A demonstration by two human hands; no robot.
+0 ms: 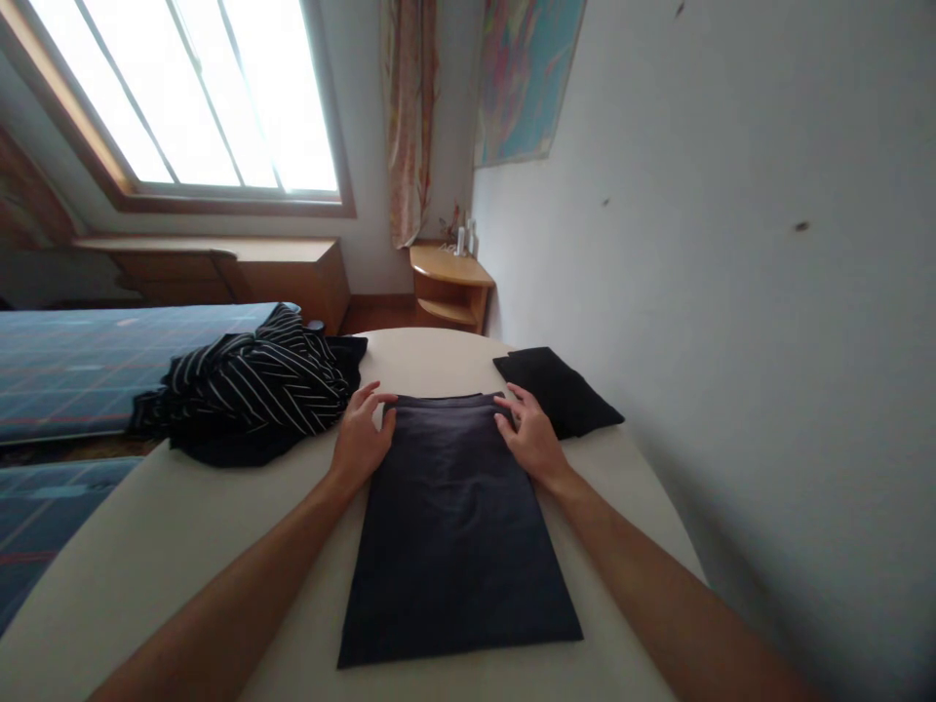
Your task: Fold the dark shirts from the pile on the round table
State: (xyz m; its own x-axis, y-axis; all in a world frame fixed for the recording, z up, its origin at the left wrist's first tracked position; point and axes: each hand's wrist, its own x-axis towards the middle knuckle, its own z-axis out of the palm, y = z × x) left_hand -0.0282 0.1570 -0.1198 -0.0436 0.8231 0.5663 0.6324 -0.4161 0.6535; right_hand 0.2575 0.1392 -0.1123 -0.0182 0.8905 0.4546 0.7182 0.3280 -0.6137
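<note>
A dark navy garment (460,526), folded into a long flat panel, lies on the cream table in front of me. Its kind cannot be made out. At its far left corner is my left hand (364,434), fingertips resting at the edge, with thumb and fingers apart. My right hand (531,434) touches the far right corner in much the same way, its fingers spread. Neither hand visibly lifts the cloth. Just beyond my right hand lies a folded black cloth (563,390). Left of my left hand is a loose heap of black-and-white striped clothing (270,385).
The round-edged table (431,348) stands close to a white wall (767,322) on the right. A bed with a blue plaid cover (109,366) is at the left. Behind are a wooden corner shelf (449,265), a low desk (285,251) and a bright window (219,97).
</note>
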